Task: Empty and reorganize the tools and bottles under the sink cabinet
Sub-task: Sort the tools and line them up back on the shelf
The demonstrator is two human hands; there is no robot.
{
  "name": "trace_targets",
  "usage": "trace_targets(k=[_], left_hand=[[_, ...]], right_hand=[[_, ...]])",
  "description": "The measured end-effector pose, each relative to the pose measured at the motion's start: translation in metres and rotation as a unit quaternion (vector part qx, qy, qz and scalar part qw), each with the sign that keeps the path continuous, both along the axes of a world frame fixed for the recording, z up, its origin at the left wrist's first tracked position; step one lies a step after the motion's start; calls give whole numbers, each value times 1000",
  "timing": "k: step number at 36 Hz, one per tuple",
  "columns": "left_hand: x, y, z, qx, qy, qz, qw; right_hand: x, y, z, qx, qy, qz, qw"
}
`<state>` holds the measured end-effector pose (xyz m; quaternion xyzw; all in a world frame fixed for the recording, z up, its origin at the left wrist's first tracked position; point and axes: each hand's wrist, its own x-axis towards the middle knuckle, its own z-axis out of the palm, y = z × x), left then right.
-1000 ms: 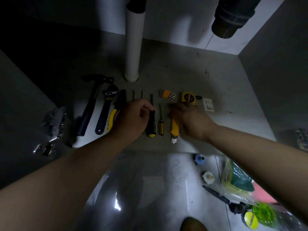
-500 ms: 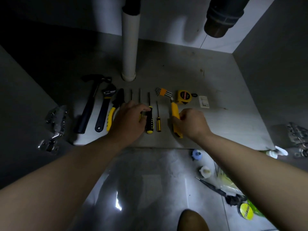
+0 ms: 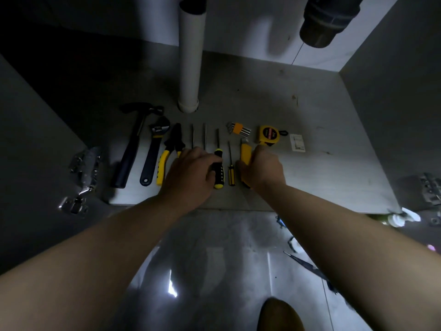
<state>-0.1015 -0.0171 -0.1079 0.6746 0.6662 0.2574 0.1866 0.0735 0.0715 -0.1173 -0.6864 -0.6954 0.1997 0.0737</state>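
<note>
Tools lie in a row on the cabinet floor (image 3: 322, 168): a hammer (image 3: 131, 144), an adjustable wrench (image 3: 154, 151), yellow-handled pliers (image 3: 168, 151), several screwdrivers, a small yellow screwdriver (image 3: 230, 173), hex keys (image 3: 238, 128) and a tape measure (image 3: 269, 135). My left hand (image 3: 191, 173) covers two screwdriver handles and its thumb touches the black-and-yellow screwdriver (image 3: 218, 173). My right hand (image 3: 263, 168) grips the yellow utility knife (image 3: 245, 152), which points toward the back wall.
A white drain pipe (image 3: 191, 60) stands behind the row and a dark pipe (image 3: 327, 20) hangs at top right. A small white card (image 3: 297, 142) lies right of the tape. Door hinges (image 3: 81, 180) flank the opening. Scissors (image 3: 307, 268) and bottles lie on the tiled floor at right.
My right hand has lifted the utility knife's handle end and turned the knife in line with the screwdrivers. My left hand stayed over the screwdriver handles.
</note>
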Motion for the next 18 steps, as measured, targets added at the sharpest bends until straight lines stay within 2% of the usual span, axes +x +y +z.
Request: trace_targets(k=[7, 10, 13, 18], left_hand=[[4, -8, 2, 6, 15, -18, 1000], [12, -15, 9, 35, 40, -51, 997], [29, -24, 18, 65, 64, -93, 991], [77, -50, 21, 69, 63, -192, 977]], right_hand=[[1, -2, 2, -31, 23, -25, 999], [18, -5, 14, -35, 71, -34, 996], [54, -14, 34, -39, 106, 6, 994], [133, -59, 46, -64, 59, 61, 994]])
